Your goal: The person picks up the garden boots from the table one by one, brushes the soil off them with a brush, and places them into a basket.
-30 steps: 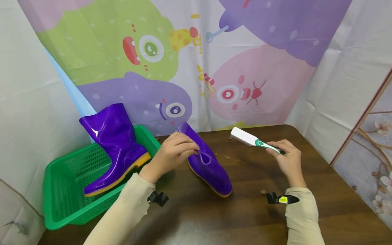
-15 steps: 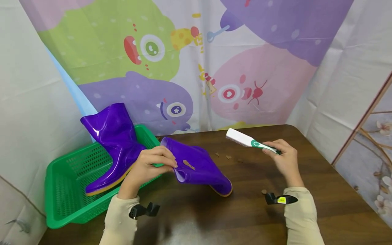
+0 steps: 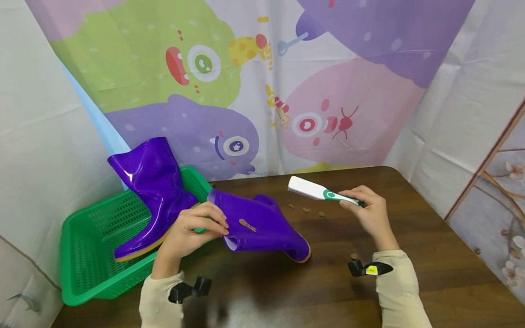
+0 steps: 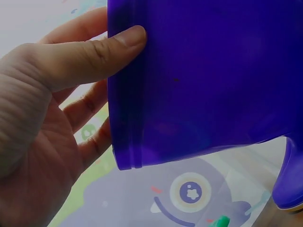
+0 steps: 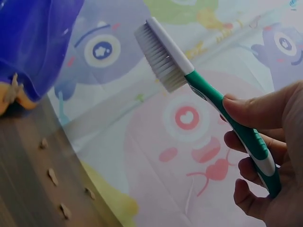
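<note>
My left hand (image 3: 193, 230) pinches the top edge of a purple rain boot (image 3: 262, 223), thumb on one side in the left wrist view. The boot's shaft tilts left above the table, and its foot end, with a yellow sole, is at the right. A brown patch (image 3: 247, 224) marks the shaft. In the right wrist view, a brown clump (image 5: 13, 92) clings near the boot's sole. My right hand (image 3: 367, 214) grips the green-and-white handle of a scrubbing brush (image 3: 307, 187). Its white bristles (image 5: 161, 59) face down and left, apart from the boot.
A green plastic basket (image 3: 78, 246) stands on the left, with a second purple rain boot (image 3: 153, 196) leaning in it. Several brown bits (image 3: 306, 210) lie on the brown table (image 3: 348, 300). A cartoon-printed cloth (image 3: 262, 91) hangs behind the table.
My left hand has moved left and down, tipping the boot's shaft to the left and bringing its brown patch into view. My right hand has carried the brush a little left, towards the boot.
</note>
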Demonstrator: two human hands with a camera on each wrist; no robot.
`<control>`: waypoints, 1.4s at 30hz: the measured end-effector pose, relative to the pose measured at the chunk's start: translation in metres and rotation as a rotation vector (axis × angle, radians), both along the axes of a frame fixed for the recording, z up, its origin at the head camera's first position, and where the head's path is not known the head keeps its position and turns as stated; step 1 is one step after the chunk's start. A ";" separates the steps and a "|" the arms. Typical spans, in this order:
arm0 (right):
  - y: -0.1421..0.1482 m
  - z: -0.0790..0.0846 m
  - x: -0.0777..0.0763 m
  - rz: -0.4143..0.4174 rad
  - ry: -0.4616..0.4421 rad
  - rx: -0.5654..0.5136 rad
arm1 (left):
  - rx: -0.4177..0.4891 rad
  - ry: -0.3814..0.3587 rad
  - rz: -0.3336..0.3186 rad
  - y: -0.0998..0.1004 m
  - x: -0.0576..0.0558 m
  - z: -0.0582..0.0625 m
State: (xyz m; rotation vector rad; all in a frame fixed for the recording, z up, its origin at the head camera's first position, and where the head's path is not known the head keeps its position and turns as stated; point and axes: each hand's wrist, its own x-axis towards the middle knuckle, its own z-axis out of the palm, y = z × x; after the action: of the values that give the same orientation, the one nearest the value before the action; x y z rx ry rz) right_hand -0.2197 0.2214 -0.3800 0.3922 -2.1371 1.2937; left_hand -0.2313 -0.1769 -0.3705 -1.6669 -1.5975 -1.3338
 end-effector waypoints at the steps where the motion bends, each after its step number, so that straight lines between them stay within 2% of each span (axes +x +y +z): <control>1: -0.003 0.002 0.002 0.011 -0.005 0.000 | 0.003 -0.001 0.000 0.000 0.001 -0.001; 4: -0.008 0.001 0.001 0.043 -0.026 -0.010 | 0.016 0.004 -0.007 -0.001 0.004 -0.004; 7: -0.009 -0.007 -0.005 0.073 -0.039 -0.018 | 0.028 0.013 -0.012 0.000 0.004 -0.005; 13: -0.010 -0.019 -0.013 0.165 -0.010 -0.038 | 0.034 0.024 -0.025 0.004 0.005 -0.005; 18: -0.015 -0.018 -0.010 0.235 -0.008 -0.080 | 0.024 0.051 -0.027 0.007 0.008 -0.004; 24: -0.025 -0.015 -0.008 0.322 0.003 -0.124 | 0.022 0.072 0.009 0.008 0.010 -0.003; 33: -0.044 -0.012 -0.002 0.456 0.017 -0.096 | 0.014 0.117 0.045 0.013 0.012 0.002; 37: -0.051 -0.013 0.000 0.486 0.030 -0.087 | 0.014 0.130 0.062 0.014 0.014 0.003; 42: -0.061 -0.013 0.004 0.518 0.001 -0.083 | 0.019 0.125 0.073 0.013 0.016 0.002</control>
State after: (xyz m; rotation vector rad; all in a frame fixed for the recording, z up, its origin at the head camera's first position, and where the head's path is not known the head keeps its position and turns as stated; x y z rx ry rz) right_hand -0.2158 0.1603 -0.3929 0.9558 -2.0431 1.6492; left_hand -0.2155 -0.1635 -0.3687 -1.6313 -1.5535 -1.1807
